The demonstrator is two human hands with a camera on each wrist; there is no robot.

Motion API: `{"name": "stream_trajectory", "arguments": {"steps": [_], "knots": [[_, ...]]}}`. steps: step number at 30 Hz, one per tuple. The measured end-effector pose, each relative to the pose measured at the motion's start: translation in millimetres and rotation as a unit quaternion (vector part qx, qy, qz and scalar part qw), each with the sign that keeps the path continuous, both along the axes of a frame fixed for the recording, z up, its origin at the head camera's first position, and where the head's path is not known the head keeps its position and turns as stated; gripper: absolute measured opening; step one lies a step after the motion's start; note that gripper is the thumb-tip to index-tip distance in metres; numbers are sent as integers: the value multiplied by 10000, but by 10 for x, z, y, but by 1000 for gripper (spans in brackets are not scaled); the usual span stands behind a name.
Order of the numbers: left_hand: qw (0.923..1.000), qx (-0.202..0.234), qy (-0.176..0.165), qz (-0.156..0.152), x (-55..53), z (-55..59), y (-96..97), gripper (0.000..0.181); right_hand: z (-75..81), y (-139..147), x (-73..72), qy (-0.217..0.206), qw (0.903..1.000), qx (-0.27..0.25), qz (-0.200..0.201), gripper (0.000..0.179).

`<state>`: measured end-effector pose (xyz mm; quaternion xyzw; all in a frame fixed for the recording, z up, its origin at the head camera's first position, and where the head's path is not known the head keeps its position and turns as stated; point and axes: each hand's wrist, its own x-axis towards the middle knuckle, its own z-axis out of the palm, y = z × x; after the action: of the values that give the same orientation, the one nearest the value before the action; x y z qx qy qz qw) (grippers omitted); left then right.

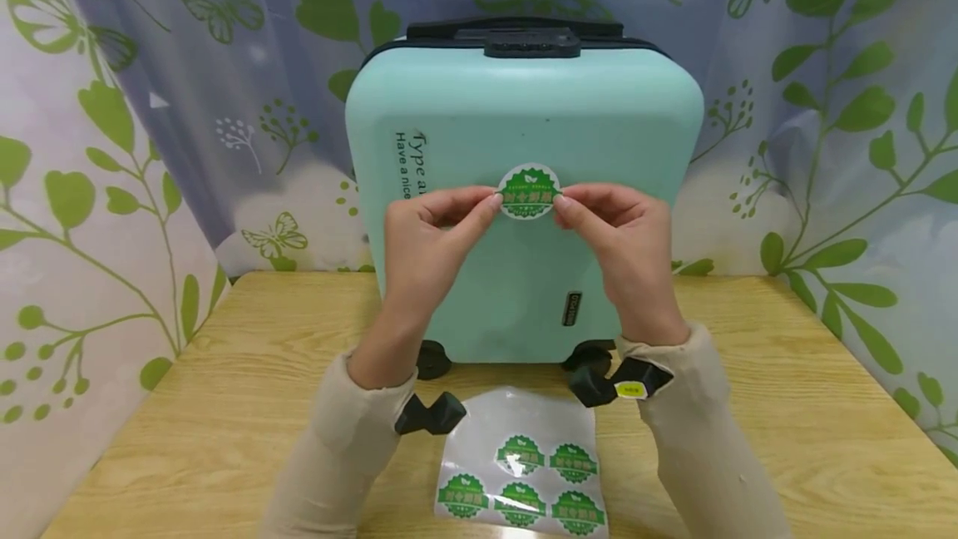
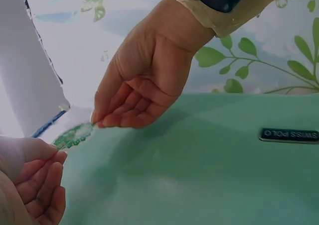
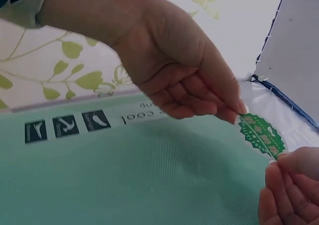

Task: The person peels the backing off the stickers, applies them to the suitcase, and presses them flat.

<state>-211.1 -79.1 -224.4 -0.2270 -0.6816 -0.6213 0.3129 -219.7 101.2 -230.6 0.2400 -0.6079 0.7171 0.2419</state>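
A round green sticker (image 1: pixel 529 191) with a white rim and a leaf mark is held up in front of a mint-green suitcase (image 1: pixel 516 273). My left hand (image 1: pixel 430 252) pinches its left edge between thumb and forefinger. At the opposite edge, my right hand (image 1: pixel 632 252) pinches it the same way. Seen from the left wrist, the sticker (image 2: pixel 74 135) spans between both sets of fingertips, close over the suitcase face. The right wrist view shows its printed side (image 3: pixel 261 135) stretched flat between the two hands.
A sheet (image 1: pixel 479 414) with several more green stickers lies on the wooden table (image 1: pixel 187 406), below the suitcase's black wheels. A black handle (image 1: pixel 531 44) tops the suitcase. Behind it hangs a leaf-and-butterfly patterned curtain (image 1: pixel 224 98). Dark straps with camera mounts (image 1: pixel 430 414) sit on both wrists.
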Motion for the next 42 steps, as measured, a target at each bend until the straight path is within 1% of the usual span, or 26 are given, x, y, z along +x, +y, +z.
{"name": "stream_trajectory", "arguments": {"steps": [2, 5, 10, 15, 17, 20, 24, 26, 30, 35, 42], "knots": [[9999, 40, 107, 81, -9, 23, 18, 12, 27, -13, -7, 101, 9999, 14, -100, 10], [9996, 147, 230, 95, -26, 54, 38, 12, 70, -26, -20, 205, 9995, 56, -249, 14], [9990, 279, 320, 126, -55, 87, 54, 12, 112, -38, -35, 217, 9988, 120, -420, 14], [9985, 534, 122, 21, -95, 125, 65, 14, 154, -58, -51, 155, 9987, 34, -480, 15], [9978, 655, 27, -7, -113, 144, 65, 15, 169, -69, -59, 189, 9984, 8, -539, 15], [9971, 760, -22, 3, -135, 166, 67, 15, 189, -89, -73, 274, 9978, -54, -608, 15], [9969, 787, -46, 81, -143, 180, 74, 15, 210, -108, -88, 432, 9969, -152, -633, 17], [9968, 791, -68, 116, -140, 192, 78, 15, 221, -112, -88, 444, 9967, -192, -652, 18], [9967, 782, -131, 144, -127, 221, 83, 15, 236, -114, -77, 353, 9967, -213, -692, 19], [9964, 792, -251, 165, -138, 234, 86, 16, 249, -118, -68, 264, 9967, -144, -752, 19], [9964, 788, -255, 176, -152, 237, 91, 16, 274, -124, -70, 265, 9960, -89, -843, 19]]}}
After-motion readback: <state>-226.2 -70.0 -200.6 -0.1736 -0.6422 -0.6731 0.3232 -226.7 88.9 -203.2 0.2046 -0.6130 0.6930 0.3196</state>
